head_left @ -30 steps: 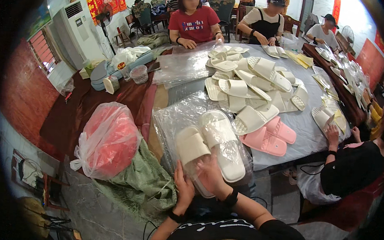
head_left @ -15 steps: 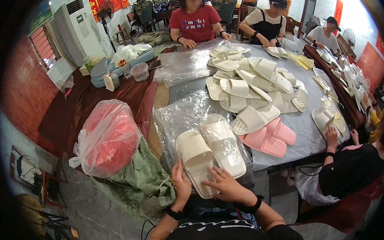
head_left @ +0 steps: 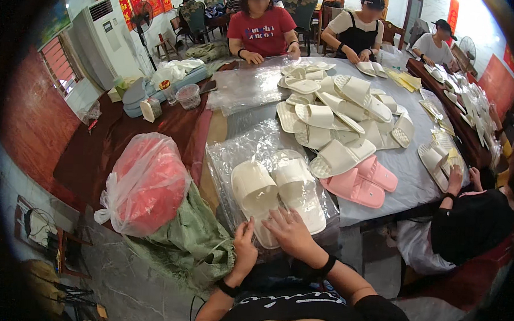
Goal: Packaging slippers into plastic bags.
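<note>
In front of me a cream slide slipper (head_left: 252, 180) lies toe-away on a stack of clear plastic bags (head_left: 225, 159). Close on its right is a second cream slipper (head_left: 302, 200), with shiny clear film over it. My left hand (head_left: 245, 254) is closed at the near left edge of the first slipper, fingertips upright against it; whether it also pinches the bag's edge is hidden. My right hand (head_left: 291, 234) lies open, fingers spread over the footbeds of the pair. How far the first slipper is inside the film is unclear.
A heap of cream slippers (head_left: 345, 104) and a pink pair (head_left: 362, 182) lie right of the bags. On the left are a clear bag of red material (head_left: 150, 184) and a green woven sack (head_left: 190, 243). Co-workers handle slippers at the right (head_left: 435, 159) and across the table (head_left: 371, 68).
The left slipper has slid away from me, coming level with the other one. My right hand has moved forward and its fingers have spread. The co-worker at the right has shifted slightly.
</note>
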A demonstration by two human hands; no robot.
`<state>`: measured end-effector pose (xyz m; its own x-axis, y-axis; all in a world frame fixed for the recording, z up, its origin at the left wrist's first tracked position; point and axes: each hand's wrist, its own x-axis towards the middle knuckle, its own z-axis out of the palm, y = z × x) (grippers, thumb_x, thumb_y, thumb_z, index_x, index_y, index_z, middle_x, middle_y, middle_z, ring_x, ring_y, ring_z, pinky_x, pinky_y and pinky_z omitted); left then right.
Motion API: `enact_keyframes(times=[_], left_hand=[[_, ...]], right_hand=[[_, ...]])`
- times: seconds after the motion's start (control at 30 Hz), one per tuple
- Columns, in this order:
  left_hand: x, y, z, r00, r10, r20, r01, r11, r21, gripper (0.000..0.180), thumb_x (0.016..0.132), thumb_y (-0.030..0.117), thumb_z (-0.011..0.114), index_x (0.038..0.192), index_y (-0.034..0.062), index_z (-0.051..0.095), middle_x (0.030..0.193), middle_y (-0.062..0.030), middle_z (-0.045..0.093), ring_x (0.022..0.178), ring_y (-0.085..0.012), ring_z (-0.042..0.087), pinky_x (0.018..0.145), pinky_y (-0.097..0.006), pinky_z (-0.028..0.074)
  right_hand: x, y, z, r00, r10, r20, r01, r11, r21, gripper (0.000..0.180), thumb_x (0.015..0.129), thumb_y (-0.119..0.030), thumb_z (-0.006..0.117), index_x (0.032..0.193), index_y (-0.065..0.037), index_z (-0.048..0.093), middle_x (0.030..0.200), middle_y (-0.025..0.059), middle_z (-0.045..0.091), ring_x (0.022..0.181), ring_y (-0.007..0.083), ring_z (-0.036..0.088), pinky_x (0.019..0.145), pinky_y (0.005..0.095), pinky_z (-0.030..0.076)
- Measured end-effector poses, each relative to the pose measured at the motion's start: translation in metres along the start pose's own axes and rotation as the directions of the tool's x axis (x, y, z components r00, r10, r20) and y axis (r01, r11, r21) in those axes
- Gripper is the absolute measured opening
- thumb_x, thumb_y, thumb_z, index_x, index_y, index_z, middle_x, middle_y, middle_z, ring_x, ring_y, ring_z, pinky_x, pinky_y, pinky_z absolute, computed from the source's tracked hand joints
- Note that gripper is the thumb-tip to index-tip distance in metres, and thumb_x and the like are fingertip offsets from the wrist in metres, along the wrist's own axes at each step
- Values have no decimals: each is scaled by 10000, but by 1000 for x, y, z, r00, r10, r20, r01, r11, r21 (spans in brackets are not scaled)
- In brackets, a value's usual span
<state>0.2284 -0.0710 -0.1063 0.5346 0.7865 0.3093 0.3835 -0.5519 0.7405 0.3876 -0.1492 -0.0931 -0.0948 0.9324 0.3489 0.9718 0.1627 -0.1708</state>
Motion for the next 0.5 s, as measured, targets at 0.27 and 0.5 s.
enact_keyframes(times=[0.27,0.5], left_hand=[[-4,-7,-4,999,-37,-35,35,998,-46,630,689,-187,391,1279,3,505,1140,-225,517,1052,-377,527,915,-394,421],[-5,3,-7,1000,-17,-22,16,998,-58,634,676,-194,375,1263,0,517,1143,-218,516,1053,-377,524,918,-396,421]], right_hand=[[3,-7,-11,993,-82,88,64,980,188,547,712,-187,662,1236,-132,513,1306,146,466,1230,335,432,997,502,342],[10,-15,-10,1000,-2,-1,3,996,91,465,715,-137,621,1171,-89,544,1299,153,474,1208,334,451,994,486,354]])
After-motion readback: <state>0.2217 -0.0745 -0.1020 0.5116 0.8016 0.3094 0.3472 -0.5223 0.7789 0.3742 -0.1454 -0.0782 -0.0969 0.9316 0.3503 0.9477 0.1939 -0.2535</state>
